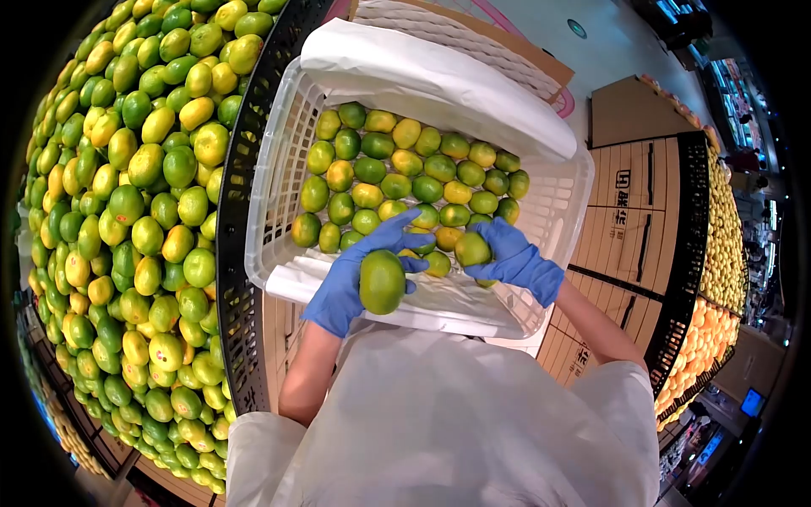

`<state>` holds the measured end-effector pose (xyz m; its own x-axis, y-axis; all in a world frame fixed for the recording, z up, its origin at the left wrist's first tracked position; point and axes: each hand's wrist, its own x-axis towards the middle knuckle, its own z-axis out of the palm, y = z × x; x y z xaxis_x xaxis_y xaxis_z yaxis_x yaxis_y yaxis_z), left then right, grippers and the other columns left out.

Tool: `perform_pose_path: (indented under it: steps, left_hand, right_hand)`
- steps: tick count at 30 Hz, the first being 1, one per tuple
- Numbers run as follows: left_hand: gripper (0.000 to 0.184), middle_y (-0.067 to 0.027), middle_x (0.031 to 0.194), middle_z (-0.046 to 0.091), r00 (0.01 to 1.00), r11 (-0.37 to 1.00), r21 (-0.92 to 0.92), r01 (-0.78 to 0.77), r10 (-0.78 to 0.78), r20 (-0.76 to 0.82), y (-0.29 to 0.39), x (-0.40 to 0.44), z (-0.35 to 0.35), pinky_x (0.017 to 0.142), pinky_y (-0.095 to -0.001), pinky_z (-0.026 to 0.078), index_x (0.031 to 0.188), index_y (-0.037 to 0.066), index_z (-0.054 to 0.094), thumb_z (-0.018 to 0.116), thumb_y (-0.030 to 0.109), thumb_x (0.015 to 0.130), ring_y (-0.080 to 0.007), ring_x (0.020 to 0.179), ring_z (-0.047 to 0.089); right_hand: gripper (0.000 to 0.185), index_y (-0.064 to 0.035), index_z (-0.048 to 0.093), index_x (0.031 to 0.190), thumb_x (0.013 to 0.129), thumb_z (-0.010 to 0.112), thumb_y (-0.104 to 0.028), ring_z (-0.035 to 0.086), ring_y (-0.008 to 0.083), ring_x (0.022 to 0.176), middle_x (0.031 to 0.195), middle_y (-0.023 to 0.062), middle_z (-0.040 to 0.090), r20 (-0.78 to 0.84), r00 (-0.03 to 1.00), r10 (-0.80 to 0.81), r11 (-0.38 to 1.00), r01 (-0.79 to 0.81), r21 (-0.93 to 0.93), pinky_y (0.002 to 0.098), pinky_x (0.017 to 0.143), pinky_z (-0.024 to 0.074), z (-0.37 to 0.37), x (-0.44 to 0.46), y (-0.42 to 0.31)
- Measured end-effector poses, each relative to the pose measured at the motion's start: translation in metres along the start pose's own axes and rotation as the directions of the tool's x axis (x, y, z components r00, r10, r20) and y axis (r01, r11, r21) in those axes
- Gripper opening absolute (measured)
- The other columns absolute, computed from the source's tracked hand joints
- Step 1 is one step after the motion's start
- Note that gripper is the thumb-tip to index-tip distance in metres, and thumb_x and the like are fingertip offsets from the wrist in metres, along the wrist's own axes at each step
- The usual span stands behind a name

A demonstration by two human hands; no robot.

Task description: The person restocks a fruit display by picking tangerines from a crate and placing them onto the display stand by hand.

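Observation:
My left hand [342,287], in a blue glove, holds a large green mandarin [383,282] above the near side of a white plastic basket [583,182]. Its fingers stretch forward over the fruit in the basket. Also gloved in blue, my right hand [512,258] has its thumb and fingers around a yellow-green mandarin [472,249] at the basket's near right. Rows of green and yellow mandarins [395,186] lie inside the basket. White lining paper [439,89] is folded over the far rim and also shows along the near side.
To the left, a big heap of green and yellow mandarins [148,237] rises behind a black perforated edge [241,203]. A cardboard box [553,68] with padding stands beyond the basket. Wood-look display stands [625,203] holding yellow fruit [725,228] and orange fruit [694,348] are at the right.

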<state>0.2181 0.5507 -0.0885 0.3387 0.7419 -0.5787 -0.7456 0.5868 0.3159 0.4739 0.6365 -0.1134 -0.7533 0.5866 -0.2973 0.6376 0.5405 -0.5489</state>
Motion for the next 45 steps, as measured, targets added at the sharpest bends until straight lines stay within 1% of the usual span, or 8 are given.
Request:
perform_pose_path:
  steps: [8, 10, 15, 24, 30, 36, 38, 45]
  left_hand:
    - [0.053, -0.0165, 0.119, 0.056, 0.994, 0.996, 0.002, 0.093, -0.093, 0.061, -0.003, 0.003, 0.019, 0.048, -0.0276, 0.053, 0.14, 0.015, 0.036, 0.047, 0.039, 0.094, -0.0173, 0.067, 0.062]
    - [0.053, -0.0171, 0.118, 0.057, 0.995, 0.998, -0.025, 0.055, -0.053, 0.084, 0.0, 0.003, 0.011, 0.044, -0.0284, 0.053, 0.141, 0.016, 0.034, 0.046, 0.04, 0.095, -0.0177, 0.061, 0.06]
    - [0.056, -0.0266, 0.13, 0.046, 0.987, 0.947, -0.316, -0.067, 0.109, 0.117, 0.005, -0.003, -0.007, 0.04, -0.0226, 0.048, 0.143, 0.02, 0.031, 0.041, 0.046, 0.094, -0.0126, 0.052, 0.045]
    - [0.067, -0.0199, 0.133, 0.046, 0.975, 0.884, -0.463, -0.065, 0.154, 0.157, -0.001, -0.009, -0.03, 0.042, -0.0266, 0.047, 0.144, 0.016, 0.029, 0.04, 0.057, 0.091, -0.0147, 0.053, 0.039]
    - [0.067, -0.0165, 0.13, 0.05, 0.941, 0.883, -0.467, -0.046, 0.195, 0.277, -0.004, -0.007, -0.038, 0.054, -0.0272, 0.057, 0.137, 0.01, 0.04, 0.042, 0.059, 0.09, -0.0253, 0.095, 0.064]
    - [0.067, -0.019, 0.143, 0.033, 0.984, 0.832, -0.542, -0.12, 0.174, 0.048, -0.012, -0.001, 0.0, 0.076, -0.0326, 0.057, 0.137, 0.01, 0.039, 0.042, 0.058, 0.09, -0.0421, 0.131, 0.035]
    - [0.064, -0.0185, 0.142, 0.034, 0.949, 0.91, -0.339, -0.24, 0.294, 0.117, -0.021, 0.0, 0.001, 0.084, -0.034, 0.054, 0.138, 0.011, 0.037, 0.04, 0.056, 0.092, -0.0407, 0.131, 0.035]
    - [0.067, -0.0134, 0.136, 0.04, 0.705, 0.421, 0.606, -0.675, 0.609, 0.363, -0.052, 0.015, -0.024, 0.1, -0.0347, 0.044, 0.144, 0.014, 0.012, 0.054, 0.022, 0.092, -0.0241, 0.125, 0.045]
  right_hand:
    - [0.045, -0.0071, 0.058, 0.111, 0.076, 0.072, -0.033, 0.055, 0.0267, 0.08, 0.085, 0.0104, 0.058, -0.286, 0.906, -0.311, 0.938, 0.341, 0.061, 0.0373, 0.075, 0.0449, -0.052, 0.028, -0.063]
    - [0.042, -0.0047, 0.06, 0.108, 0.08, 0.07, -0.034, 0.058, 0.0218, 0.078, 0.082, 0.0081, 0.059, -0.269, 0.925, 0.268, 0.731, -0.014, 0.682, 0.0354, 0.071, 0.0457, -0.027, 0.027, -0.043]
    - [0.067, 0.0061, 0.054, 0.115, 0.075, 0.072, -0.044, 0.056, 0.026, 0.102, 0.114, 0.0176, 0.057, 0.445, 0.696, 0.563, 0.389, -0.698, 0.601, 0.0354, 0.085, 0.0451, 0.096, 0.013, 0.013]
    - [0.083, 0.008, 0.042, 0.127, 0.07, 0.076, -0.042, 0.051, 0.0249, 0.11, 0.123, 0.0181, 0.052, 0.288, 0.642, 0.71, 0.159, -0.545, 0.823, 0.0338, 0.091, 0.0424, 0.203, 0.028, 0.046]
    - [0.076, 0.0054, 0.043, 0.126, 0.072, 0.077, -0.034, 0.052, 0.0176, 0.107, 0.119, 0.0145, 0.052, 0.47, 0.647, 0.6, 0.178, -0.681, 0.71, 0.0321, 0.086, 0.046, 0.058, -0.002, -0.005]
    - [0.068, -0.0038, 0.048, 0.12, 0.068, 0.08, -0.032, 0.057, 0.0214, 0.098, 0.107, 0.0104, 0.058, -0.135, 0.895, 0.426, 0.679, -0.217, 0.702, 0.0354, 0.08, 0.0477, -0.016, 0.014, -0.035]
    - [0.066, -0.0054, 0.05, 0.118, 0.066, 0.08, -0.031, 0.056, 0.0278, 0.087, 0.097, 0.013, 0.057, -0.486, 0.874, -0.002, 0.977, 0.106, 0.186, 0.0384, 0.076, 0.0472, -0.023, 0.019, -0.051]
    - [0.074, -0.0097, 0.047, 0.128, 0.064, 0.08, -0.028, 0.051, 0.0312, 0.095, 0.102, 0.0115, 0.053, -0.298, 0.933, -0.205, 0.969, 0.236, 0.075, 0.0391, 0.083, 0.0429, -0.025, 0.021, -0.071]
